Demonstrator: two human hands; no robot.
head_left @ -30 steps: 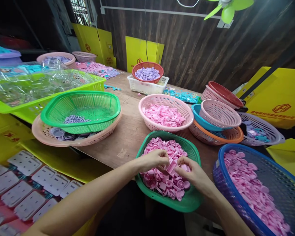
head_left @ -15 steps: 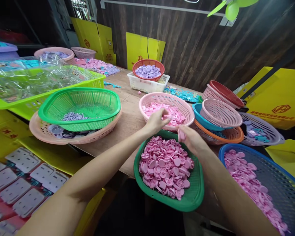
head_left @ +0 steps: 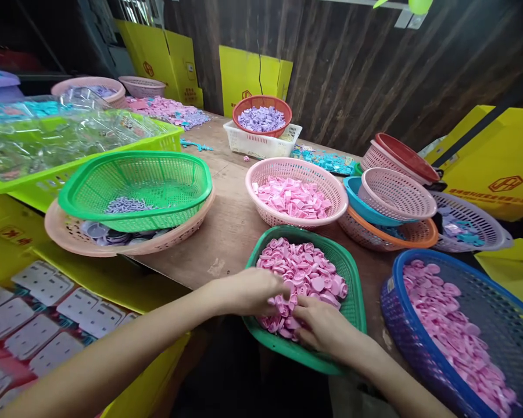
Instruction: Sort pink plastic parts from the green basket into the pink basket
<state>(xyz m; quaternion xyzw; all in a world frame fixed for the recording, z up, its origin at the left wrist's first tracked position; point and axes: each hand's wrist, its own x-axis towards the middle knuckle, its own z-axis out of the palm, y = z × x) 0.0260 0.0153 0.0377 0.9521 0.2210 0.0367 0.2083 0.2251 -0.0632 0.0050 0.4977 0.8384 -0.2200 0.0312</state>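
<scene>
A green basket full of small round pink plastic parts sits at the near edge of the wooden table. Both my hands are down in its near end. My left hand has its fingers curled over pink parts at the heap's left side. My right hand lies beside it, fingers bent and pinching among the parts. Behind the green basket stands a pink basket holding pink rectangular pieces.
A blue basket of pink round parts stands at the right. Stacked baskets sit behind it. A green basket nested in a peach one stands at the left, with a lime tray of clear plastic. Grey cards lie at the lower left.
Both hands came back from the pink basket of rectangular pieces and dropped into the near end of the green basket. The camera view tilted slightly downward.
</scene>
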